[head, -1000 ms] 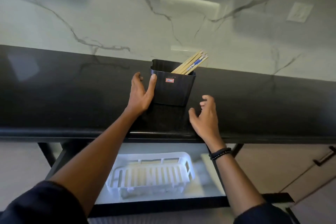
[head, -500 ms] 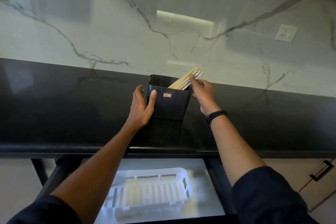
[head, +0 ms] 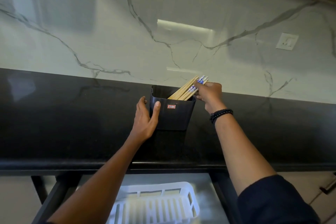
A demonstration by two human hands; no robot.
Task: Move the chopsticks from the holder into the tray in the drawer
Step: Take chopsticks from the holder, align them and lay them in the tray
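The left hand (head: 147, 118) braces the black holder (head: 171, 112) on the worktop (head: 72, 114). Right hand (head: 211, 94) fingers pinch the chopsticks (head: 185, 89) leaning inside it

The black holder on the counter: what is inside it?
Inside the black holder stand chopsticks, leaning right; the right hand grips their tops. Their lower ends and the holder's bottom are hidden by its wall.

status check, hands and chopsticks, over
Left hand bracing holder. Right hand pinching chopsticks, still in holder. Tray in open drawer empty, path clear.
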